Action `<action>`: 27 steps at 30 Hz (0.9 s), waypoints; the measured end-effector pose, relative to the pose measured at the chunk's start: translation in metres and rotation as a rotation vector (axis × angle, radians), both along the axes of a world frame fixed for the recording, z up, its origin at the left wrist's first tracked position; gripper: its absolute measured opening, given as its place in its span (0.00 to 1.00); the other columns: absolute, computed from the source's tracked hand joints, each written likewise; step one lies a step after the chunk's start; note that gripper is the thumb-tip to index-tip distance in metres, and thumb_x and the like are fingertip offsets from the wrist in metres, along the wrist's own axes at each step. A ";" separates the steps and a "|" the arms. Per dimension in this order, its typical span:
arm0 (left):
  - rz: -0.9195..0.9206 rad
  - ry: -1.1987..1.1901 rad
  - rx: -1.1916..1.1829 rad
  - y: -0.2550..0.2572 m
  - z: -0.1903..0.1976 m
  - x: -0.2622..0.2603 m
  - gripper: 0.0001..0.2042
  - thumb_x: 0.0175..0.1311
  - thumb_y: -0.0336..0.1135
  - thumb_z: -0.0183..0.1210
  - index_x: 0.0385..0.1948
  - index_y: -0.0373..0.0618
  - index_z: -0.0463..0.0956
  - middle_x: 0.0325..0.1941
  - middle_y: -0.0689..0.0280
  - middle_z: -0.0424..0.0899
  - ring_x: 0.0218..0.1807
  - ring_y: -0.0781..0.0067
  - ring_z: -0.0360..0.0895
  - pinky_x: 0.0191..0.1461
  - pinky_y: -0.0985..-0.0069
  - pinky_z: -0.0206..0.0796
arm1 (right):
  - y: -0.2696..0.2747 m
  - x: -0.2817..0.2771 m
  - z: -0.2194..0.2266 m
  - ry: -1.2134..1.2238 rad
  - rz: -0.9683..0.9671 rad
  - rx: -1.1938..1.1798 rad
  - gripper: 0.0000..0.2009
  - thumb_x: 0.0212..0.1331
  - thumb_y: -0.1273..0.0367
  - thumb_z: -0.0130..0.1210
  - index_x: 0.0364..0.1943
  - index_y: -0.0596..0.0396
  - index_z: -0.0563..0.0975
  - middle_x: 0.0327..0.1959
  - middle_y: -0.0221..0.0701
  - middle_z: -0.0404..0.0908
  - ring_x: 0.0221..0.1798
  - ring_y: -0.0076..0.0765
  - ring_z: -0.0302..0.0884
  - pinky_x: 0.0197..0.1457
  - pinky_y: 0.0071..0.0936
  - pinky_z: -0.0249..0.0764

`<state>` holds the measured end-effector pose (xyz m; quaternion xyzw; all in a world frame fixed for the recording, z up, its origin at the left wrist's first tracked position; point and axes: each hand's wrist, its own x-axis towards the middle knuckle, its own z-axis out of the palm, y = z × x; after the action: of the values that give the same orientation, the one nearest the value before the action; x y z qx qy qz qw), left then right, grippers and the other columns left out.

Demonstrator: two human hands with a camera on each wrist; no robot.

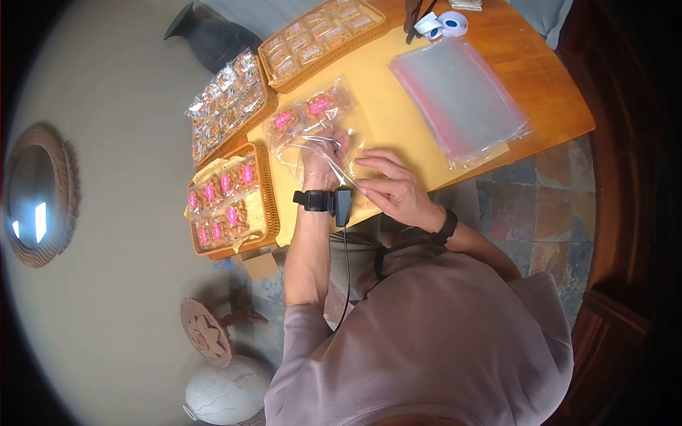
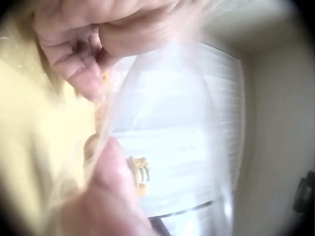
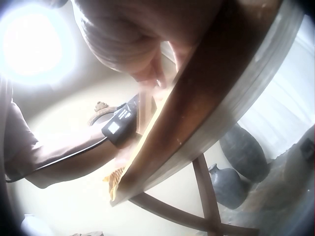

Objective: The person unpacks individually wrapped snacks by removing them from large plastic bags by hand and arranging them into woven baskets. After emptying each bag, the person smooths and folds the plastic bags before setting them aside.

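Observation:
In the head view a clear plastic bag (image 1: 293,148) lies on the yellow tabletop cover, with two packs of brown snacks (image 1: 320,106) bearing pink labels at its far end. My left hand (image 1: 328,155) is at the bag's near part, its fingers curled and shiny film crossing hand and wrist. Close by, my right hand (image 1: 398,190) pinches the film's edge between thumb and forefinger. The left wrist view has the transparent film (image 2: 167,98) stretched up between curled fingers above and a thumb below. In the right wrist view the table edge hides part of the right hand (image 3: 147,44).
A basket (image 1: 272,213) of pink-labelled packs stands left. Behind it are a basket (image 1: 268,106) of silvery packs and another basket (image 1: 334,53) of light packs. A stack of clear bags (image 1: 458,96) lies right, near white tape rolls (image 1: 453,24). The table edge (image 1: 490,167) curves near the right forearm.

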<state>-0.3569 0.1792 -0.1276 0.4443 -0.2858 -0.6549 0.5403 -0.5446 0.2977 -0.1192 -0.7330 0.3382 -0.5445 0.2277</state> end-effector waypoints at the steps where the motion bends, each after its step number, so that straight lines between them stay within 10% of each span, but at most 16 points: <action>1: -0.003 0.001 0.000 0.004 0.002 -0.001 0.07 0.75 0.29 0.59 0.45 0.34 0.75 0.40 0.57 0.83 0.41 0.65 0.84 0.50 0.71 0.83 | 0.000 0.000 0.000 0.001 -0.006 -0.015 0.08 0.58 0.76 0.66 0.41 0.59 0.88 0.60 0.39 0.81 0.69 0.52 0.73 0.65 0.40 0.75; 6: 0.276 -0.099 -0.233 0.018 0.010 -0.012 0.08 0.76 0.30 0.58 0.46 0.34 0.75 0.43 0.57 0.84 0.42 0.65 0.86 0.48 0.71 0.83 | -0.001 0.000 0.001 0.007 -0.012 -0.014 0.07 0.58 0.76 0.66 0.40 0.60 0.88 0.60 0.39 0.81 0.68 0.52 0.73 0.65 0.41 0.75; 12: 0.153 -0.110 -0.155 0.006 0.018 -0.020 0.17 0.78 0.37 0.56 0.57 0.31 0.74 0.53 0.51 0.82 0.54 0.57 0.84 0.52 0.66 0.83 | -0.002 0.000 0.003 0.016 0.008 -0.002 0.07 0.58 0.76 0.66 0.41 0.60 0.88 0.59 0.39 0.81 0.68 0.53 0.73 0.64 0.40 0.76; 27: 0.011 -0.564 -0.193 0.013 0.014 -0.021 0.21 0.68 0.30 0.62 0.60 0.32 0.74 0.30 0.64 0.81 0.25 0.78 0.76 0.22 0.79 0.71 | -0.003 0.001 0.003 0.021 0.013 0.006 0.07 0.57 0.76 0.66 0.40 0.60 0.88 0.59 0.39 0.82 0.67 0.51 0.74 0.63 0.39 0.76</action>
<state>-0.3778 0.1918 -0.1134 0.5571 -0.4830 -0.4724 0.4829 -0.5436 0.2944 -0.1167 -0.7402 0.3373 -0.5343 0.2300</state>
